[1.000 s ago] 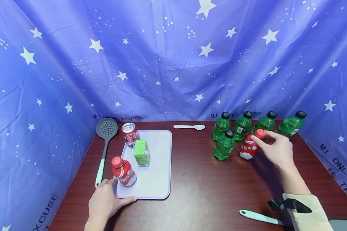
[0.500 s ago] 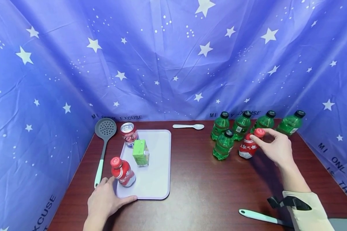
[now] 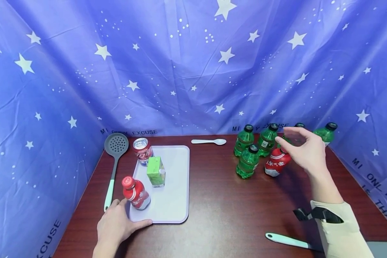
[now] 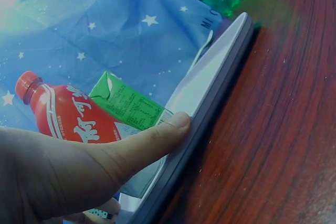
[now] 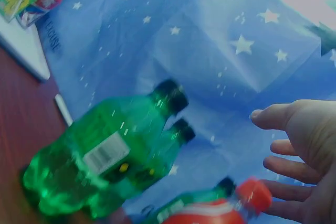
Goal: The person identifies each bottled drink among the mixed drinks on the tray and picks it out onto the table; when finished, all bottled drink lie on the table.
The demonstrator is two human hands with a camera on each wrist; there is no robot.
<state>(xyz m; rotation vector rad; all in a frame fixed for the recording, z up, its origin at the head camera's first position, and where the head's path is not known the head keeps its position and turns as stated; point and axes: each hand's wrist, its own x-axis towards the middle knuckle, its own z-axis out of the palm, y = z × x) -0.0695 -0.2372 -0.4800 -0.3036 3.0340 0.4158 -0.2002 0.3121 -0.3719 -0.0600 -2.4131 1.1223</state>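
Observation:
At the lower left, my left hand (image 3: 114, 224) grips the near corner of the white tray (image 3: 172, 200), with the thumb (image 4: 157, 135) along its near rim. On the tray by that hand stands a red bottle (image 3: 138, 197), behind it a green drink carton (image 3: 156, 172), and at the far left corner a soda can (image 3: 143, 152). My right hand (image 3: 306, 150) is raised over a second red bottle (image 3: 275, 163) on the table, thumb and fingers apart. In the right wrist view that bottle's red cap (image 5: 255, 194) is by the lower fingers; whether they touch is unclear.
Several green bottles (image 3: 247, 163) with black caps stand around the right red bottle. A skimmer (image 3: 116, 145) lies left of the tray, and a white spoon (image 3: 209, 142) at the back edge. Another utensil's mint handle (image 3: 288, 240) lies near the right sleeve. A starry curtain (image 3: 193, 71) surrounds the table.
My right hand has let go of the right red bottle's cap and lifted a little, its fingers spreading. The bottle stays in place. The left hand stays at the tray.

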